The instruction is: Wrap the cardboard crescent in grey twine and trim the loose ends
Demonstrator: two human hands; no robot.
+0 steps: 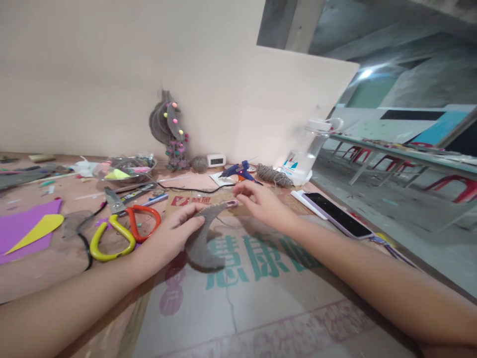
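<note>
My left hand (179,226) is closed on a grey, yarn-covered crescent (204,248), with the thumb on top. The crescent's lower tip curves over a printed cardboard sheet (283,308). At its upper tip sits a small pinkish-purple piece (232,203), too small to make out well. Right beside that tip, my right hand (261,201) has thumb and fingers curled together; anything between them is hidden. A blue glue gun (238,170) lies just beyond the right hand. Scissors (115,236) with one yellow and one orange handle lie left of my left hand.
Purple foam sheet (22,223) and a yellow cutout (40,231) lie at left. Behind are a bowl of scraps (130,169), a decorated grey crescent hanging (169,124), a timer (216,160) and grey yarn (274,175). At right: a phone (337,214) and a water jug (307,154).
</note>
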